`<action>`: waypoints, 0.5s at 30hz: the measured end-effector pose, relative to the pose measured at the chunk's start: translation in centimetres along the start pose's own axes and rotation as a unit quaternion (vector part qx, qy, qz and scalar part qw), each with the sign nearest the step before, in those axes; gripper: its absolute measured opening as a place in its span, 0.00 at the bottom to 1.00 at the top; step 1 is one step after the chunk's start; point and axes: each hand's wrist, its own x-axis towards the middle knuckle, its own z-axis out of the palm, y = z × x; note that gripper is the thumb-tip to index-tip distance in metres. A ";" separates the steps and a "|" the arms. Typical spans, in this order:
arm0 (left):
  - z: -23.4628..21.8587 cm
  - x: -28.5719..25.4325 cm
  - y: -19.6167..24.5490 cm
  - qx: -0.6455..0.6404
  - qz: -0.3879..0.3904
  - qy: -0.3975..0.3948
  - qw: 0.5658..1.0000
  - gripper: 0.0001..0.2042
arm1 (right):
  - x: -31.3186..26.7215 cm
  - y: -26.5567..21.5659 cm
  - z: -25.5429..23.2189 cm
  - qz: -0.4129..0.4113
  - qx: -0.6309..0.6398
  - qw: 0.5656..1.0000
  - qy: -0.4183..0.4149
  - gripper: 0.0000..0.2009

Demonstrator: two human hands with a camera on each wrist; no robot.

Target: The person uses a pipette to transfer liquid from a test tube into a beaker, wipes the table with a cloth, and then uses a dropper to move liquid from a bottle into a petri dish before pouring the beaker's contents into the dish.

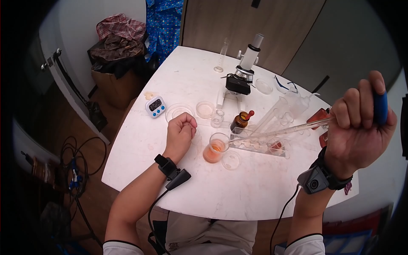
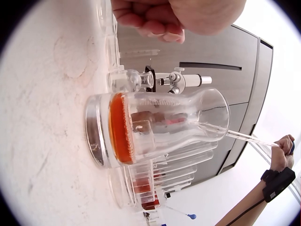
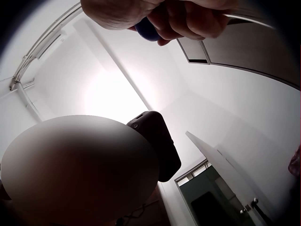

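Note:
My raised right hand grips a long glass dropper pipette by its blue rubber bulb. The pipette slants down leftward, its tip at the mouth of a flared glass vessel holding orange liquid. That vessel stands on the table, left of a clear test tube rack. Left of the vessel, my left hand hovers close over the tabletop, fingers loosely curled and nothing visible in them. From the right wrist view, my right fingers wrap near the bulb.
Behind the vessel stand a brown dropper bottle with a red bulb, a small glass bottle and a microscope. A petri dish lid lies in front of the rack. Farther left are a petri dish and a timer.

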 end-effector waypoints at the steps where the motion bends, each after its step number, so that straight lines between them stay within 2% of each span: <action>1: 0.0 0.0 0.0 0.000 0.001 -0.001 1.000 0.09 | 0.0 0.0 0.1 0.000 0.000 1.000 -0.005 0.09; 15: 0.0 -0.1 0.3 0.002 -0.003 -0.005 1.000 0.10 | 1.1 0.4 1.1 0.031 -0.020 0.999 -0.037 0.12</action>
